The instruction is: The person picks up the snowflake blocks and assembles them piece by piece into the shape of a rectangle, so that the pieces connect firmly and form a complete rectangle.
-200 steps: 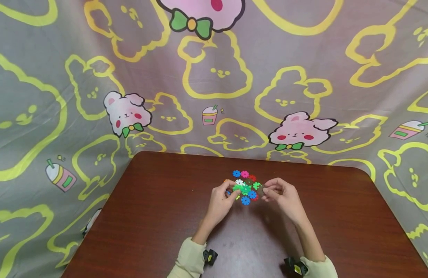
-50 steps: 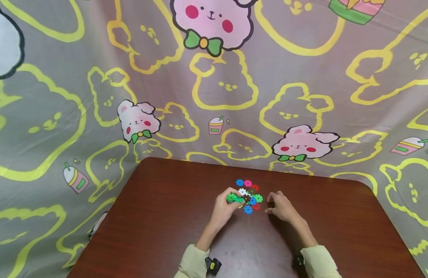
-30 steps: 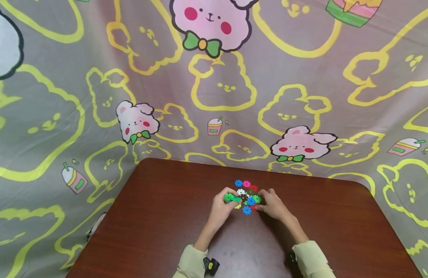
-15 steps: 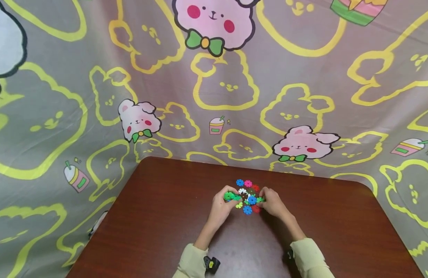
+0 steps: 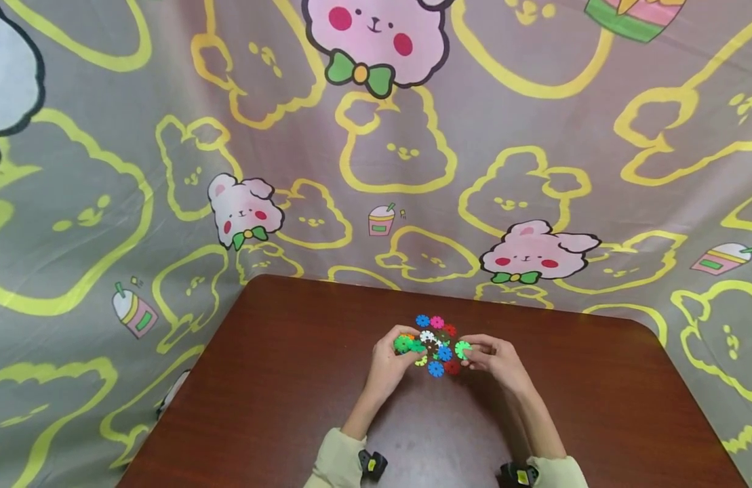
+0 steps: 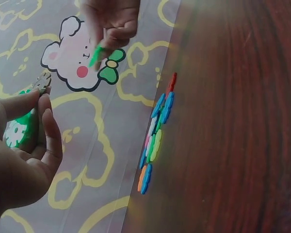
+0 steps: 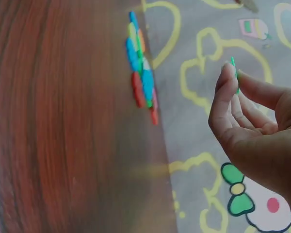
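Note:
Just left of the pile, my left hand (image 5: 389, 362) holds a short chain of plastic snowflake discs. Its two green discs (image 5: 404, 343) show in the head view, with a dark brown disc (image 5: 432, 347) at the right end. The left wrist view shows this brown disc (image 6: 42, 82) at the thumb and fingertips. My right hand (image 5: 500, 362) pinches one light green snowflake disc (image 5: 463, 350) by its edge, raised to the right of the pile. Seen edge-on in the right wrist view, that green disc (image 7: 234, 75) stands between thumb and index finger.
Several loose discs lie close together on the brown wooden table (image 5: 278, 379), among them a pink disc (image 5: 437, 322), a white disc (image 5: 427, 336), a blue disc (image 5: 435, 369) and a red disc (image 5: 451, 367). A patterned cloth (image 5: 412, 176) hangs behind the table.
Earlier my right hand held a brown disc, which is now on the left hand's chain. The right hand then reached to the pile, took a light green disc and drew it up and right.

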Available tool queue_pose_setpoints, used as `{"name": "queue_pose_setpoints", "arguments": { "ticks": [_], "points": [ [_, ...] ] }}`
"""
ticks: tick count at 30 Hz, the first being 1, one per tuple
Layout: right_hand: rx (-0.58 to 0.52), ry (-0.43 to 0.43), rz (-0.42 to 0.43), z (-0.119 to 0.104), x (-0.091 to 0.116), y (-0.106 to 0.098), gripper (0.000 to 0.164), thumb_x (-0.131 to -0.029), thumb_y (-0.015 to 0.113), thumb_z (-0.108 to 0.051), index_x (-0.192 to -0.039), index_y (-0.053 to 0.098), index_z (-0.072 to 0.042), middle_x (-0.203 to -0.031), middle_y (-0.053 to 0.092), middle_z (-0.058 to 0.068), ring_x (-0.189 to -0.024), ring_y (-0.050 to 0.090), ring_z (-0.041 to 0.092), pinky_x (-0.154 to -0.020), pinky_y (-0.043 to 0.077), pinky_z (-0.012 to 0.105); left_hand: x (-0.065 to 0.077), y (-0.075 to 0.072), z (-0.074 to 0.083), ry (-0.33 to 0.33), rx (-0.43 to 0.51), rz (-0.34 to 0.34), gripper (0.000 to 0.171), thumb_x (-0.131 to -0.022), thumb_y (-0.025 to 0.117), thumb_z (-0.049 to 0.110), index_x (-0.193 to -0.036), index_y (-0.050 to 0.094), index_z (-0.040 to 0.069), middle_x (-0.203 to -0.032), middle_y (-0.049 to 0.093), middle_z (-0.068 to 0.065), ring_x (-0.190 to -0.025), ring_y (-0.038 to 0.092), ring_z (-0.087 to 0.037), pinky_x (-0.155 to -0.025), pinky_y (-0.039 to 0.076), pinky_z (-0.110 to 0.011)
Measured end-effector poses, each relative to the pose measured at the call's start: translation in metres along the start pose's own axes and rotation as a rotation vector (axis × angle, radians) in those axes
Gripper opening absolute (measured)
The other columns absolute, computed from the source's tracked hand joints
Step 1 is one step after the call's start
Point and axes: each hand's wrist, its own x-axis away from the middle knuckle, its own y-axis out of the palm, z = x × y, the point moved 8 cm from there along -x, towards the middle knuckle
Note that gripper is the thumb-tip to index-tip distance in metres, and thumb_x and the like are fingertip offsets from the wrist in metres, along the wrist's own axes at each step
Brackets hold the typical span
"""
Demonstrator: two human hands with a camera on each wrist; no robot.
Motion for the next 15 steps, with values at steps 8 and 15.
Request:
{"name": "queue_pose_setpoints", "arguments": {
  "ticks": [8, 15],
  "points": [
    [0.032, -0.015, 0.043, -0.014, 0.014, 0.010, 0.032, -0.099, 0.069, -0.010, -0.126, 0.067, 0.008, -0.096, 0.074, 0.013, -0.083, 0.070, 0.031, -0.076, 0.061, 0.038, 0.000, 0.000, 0.003, 0.041, 0.017, -0.002, 0.019, -0.081, 0.079, -0.012, -0.098, 0.070, -0.007, -0.086, 0.070, -0.018, -0.070, 0.056, -0.006, -0.063, 0.048, -0.016],
    [-0.006, -0.056, 0.038, -0.024, 0.018, 0.022, 0.027, -0.098, 0.069, -0.005, -0.120, 0.068, 0.009, -0.091, 0.072, 0.014, -0.077, 0.070, 0.031, -0.074, 0.062, 0.039, 0.001, 0.003, 0.005, 0.063, 0.040, -0.033, 0.019, -0.081, 0.077, -0.014, -0.098, 0.071, -0.006, -0.089, 0.069, -0.018, -0.073, 0.057, -0.007, -0.065, 0.049, -0.017]
  ]
}}
